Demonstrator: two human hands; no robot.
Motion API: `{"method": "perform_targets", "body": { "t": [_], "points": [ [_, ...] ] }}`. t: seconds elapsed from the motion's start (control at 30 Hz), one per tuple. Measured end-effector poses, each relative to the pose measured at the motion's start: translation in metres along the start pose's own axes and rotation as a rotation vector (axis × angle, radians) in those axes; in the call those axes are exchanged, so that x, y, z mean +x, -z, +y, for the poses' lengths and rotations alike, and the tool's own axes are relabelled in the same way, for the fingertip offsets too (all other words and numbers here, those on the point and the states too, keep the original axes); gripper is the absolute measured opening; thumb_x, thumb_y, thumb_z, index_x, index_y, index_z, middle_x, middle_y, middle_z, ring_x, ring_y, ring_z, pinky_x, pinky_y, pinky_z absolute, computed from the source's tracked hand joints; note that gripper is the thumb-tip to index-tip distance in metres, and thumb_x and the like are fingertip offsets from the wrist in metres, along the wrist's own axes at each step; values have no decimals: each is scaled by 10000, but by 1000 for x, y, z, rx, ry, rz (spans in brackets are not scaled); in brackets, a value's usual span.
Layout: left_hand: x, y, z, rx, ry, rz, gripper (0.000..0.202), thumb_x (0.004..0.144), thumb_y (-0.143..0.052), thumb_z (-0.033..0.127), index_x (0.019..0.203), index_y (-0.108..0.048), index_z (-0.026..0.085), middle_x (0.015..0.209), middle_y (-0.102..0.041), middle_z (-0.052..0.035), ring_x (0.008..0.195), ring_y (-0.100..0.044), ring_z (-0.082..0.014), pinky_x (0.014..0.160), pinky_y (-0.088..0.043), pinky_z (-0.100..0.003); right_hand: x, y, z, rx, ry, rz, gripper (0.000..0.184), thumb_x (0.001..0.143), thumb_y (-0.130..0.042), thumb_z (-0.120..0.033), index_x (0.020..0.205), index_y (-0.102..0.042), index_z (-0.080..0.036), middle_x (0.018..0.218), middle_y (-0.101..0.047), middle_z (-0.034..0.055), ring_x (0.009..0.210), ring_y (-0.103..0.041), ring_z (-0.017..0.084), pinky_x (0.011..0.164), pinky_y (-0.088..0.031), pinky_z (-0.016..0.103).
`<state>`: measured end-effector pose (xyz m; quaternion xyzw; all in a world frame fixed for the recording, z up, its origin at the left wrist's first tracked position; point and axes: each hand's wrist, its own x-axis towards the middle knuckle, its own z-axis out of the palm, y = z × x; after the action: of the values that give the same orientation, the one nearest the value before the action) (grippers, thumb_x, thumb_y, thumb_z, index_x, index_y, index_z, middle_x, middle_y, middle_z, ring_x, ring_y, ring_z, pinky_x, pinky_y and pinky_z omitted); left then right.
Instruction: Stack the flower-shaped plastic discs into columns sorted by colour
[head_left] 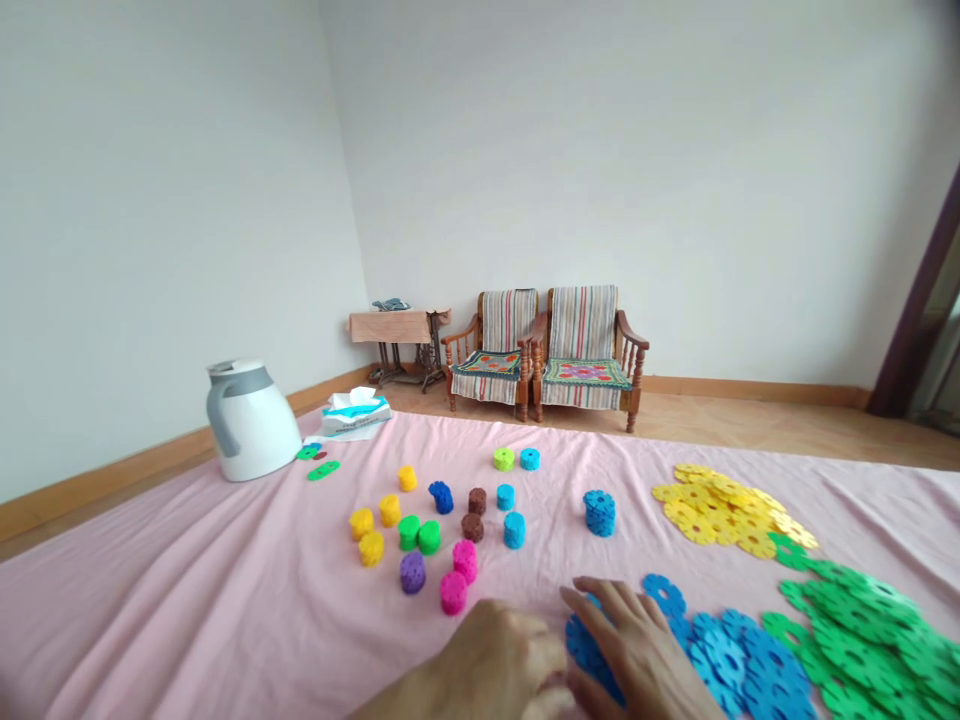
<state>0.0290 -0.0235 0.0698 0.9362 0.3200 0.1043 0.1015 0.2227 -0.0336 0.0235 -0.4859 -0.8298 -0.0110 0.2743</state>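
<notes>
My right hand (634, 645) lies over the left end of a pile of blue flower-shaped discs (769, 670), its fingers stretched and apart, touching the blue discs (589, 650) beneath them. Close beside it, my left hand (499, 660) is closed, with its fingers curled in toward the right hand; what they hold, if anything, is hidden. Beyond the hands stands a short stack of blue discs (600, 515). Pink stacks (454, 593) and a purple stack (412, 573) sit just past the left hand.
Yellow discs (720, 510) and green discs (870, 630) lie heaped at the right. More small stacks, such as a yellow stack (371, 548), stand mid-cloth. A white jug (259, 425) and tissue box (356, 412) are on the pink cloth (210, 590). Two chairs (585, 345) stand beyond.
</notes>
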Motion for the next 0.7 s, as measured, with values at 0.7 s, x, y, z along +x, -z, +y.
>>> {"method": "perform_targets", "body": {
  "t": [0.7],
  "points": [
    [27,65,-188,226,622,-53,272,874,-548,315,1083,-558,140,1100,-577,-70,972,-573,-204,836,-480,-415,-6,-1,-2,-27,-1,133,186,835,-493,-250,952,-634,-217,1017,-668,81,887,-630,206,773,-513,333]
  ]
}}
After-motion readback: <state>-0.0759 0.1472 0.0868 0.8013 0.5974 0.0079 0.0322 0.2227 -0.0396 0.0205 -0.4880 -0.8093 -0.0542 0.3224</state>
